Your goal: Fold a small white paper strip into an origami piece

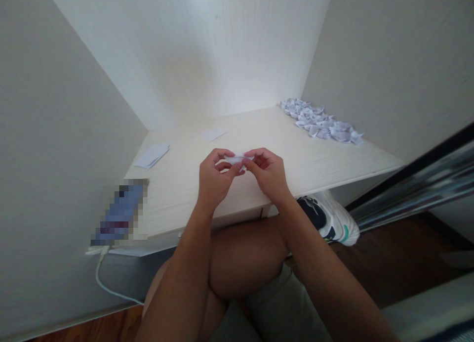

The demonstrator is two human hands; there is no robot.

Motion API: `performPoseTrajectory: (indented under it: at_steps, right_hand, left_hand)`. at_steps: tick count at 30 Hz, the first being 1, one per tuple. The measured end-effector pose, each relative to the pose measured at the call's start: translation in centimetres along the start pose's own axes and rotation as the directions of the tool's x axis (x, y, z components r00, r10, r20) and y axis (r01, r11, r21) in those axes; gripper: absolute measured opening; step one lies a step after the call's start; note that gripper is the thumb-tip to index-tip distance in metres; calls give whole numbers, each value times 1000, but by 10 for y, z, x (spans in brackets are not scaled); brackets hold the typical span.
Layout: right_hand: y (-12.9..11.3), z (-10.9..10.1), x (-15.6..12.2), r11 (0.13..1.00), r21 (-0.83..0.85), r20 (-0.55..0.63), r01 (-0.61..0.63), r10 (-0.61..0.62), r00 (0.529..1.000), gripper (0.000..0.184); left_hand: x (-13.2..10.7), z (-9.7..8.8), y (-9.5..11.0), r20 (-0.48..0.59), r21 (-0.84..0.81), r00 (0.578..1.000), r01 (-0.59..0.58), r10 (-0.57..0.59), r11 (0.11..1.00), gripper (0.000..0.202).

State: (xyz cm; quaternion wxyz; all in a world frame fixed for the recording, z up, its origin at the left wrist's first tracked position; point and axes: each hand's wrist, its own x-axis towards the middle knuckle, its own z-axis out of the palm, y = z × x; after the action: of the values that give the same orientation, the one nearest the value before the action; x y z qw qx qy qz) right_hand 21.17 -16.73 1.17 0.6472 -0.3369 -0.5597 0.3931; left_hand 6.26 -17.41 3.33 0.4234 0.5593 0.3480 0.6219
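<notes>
Both hands meet over the middle of a pale wooden desk point(314, 159). My left hand point(214, 176) and my right hand point(267, 173) pinch a small folded piece of white paper point(237, 159) between their fingertips, just above the desktop. A heap of several small folded paper pieces point(320, 120) lies at the desk's far right, along the wall. A small stack of paper slips point(151, 155) rests at the left, and a single slip point(214, 133) lies further back.
A phone point(120, 213) lies at the desk's front left corner with a white cable point(105, 282) hanging down. White walls close in the desk on three sides. A white sneaker point(329, 218) sits under the desk's right side. My bare knee point(244, 263) is below.
</notes>
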Motion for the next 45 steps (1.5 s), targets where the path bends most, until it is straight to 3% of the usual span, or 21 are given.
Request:
performPoseTrajectory:
  at_steps: [7,13,17,25,30,34,45]
  right_hand:
    - [2,-2,0,999,54,6,-4,4,1000,11]
    - [-3,-3,-2,998,63,13,3,-4,1000,10]
    - [-7,-1,-2,999,43,26,1,-3,1000,23]
    - [2,-2,0,999,38,-39,-25,26,999,31]
    - [-2,-1,-1,994,99,-3,-53,53,999,45]
    - [-3,-2,-1,993,91,15,-69,68,998,40]
    - [4,-4,0,989,50,-6,-142,143,990,45]
  left_hand:
    - [2,-4,8,114,6,981,158,-157,987,27]
    - [0,0,7,48,1,988,149,-149,989,28]
    - [-1,0,6,14,-7,992,125,-125,992,31]
    - [-1,1,6,63,28,992,110,-112,994,33]
    - [0,0,6,32,47,996,78,-80,996,32]
    - [0,-2,11,62,116,996,54,-61,992,40]
    - [8,-23,15,83,159,982,157,-172,975,45]
